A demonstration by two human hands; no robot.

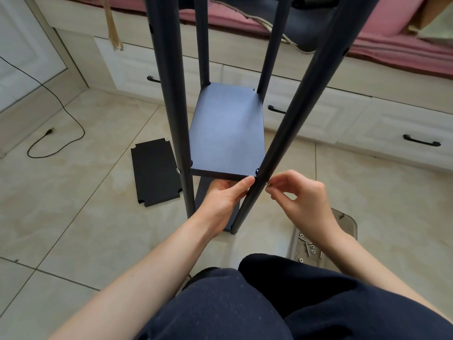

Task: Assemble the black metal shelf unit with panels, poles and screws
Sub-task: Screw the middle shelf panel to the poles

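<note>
The shelf unit [228, 133] stands upright on the tiled floor [85, 217], directly in front of the seated person; four black poles rise past the top of the view, and one black panel [226, 133] sits level between them, its notched corners meeting the poles. A lower panel [204, 192] shows only in part beneath it, near the pole feet.

The left hand [221, 200] reaches under the near edge of the fitted panel; its fingers are hidden below the panel while the thumb lies along the near right corner, touching the near right pole [289, 123]. The right hand [301, 195] is on the other side of that same pole; thumb and forefinger are drawn narrowly together, pinching a small silver screw [268, 184] right at the pole's surface, level with the panel edge; the remaining fingers are curled loosely.

A spare panel [155, 171] lies flat on the floor to the left of the unit, just beside the near left pole [171, 94]. A clear tray [323, 241] on the floor by the person's right forearm holds loose screws and nuts [309, 247]. A black cable [56, 123] loops across the floor at far left; white drawers with dark handles [421, 142] run behind the unit, pink bedding [392, 40] above them. The person's knees, in dark trousers [245, 303], fill the bottom of the view.
</note>
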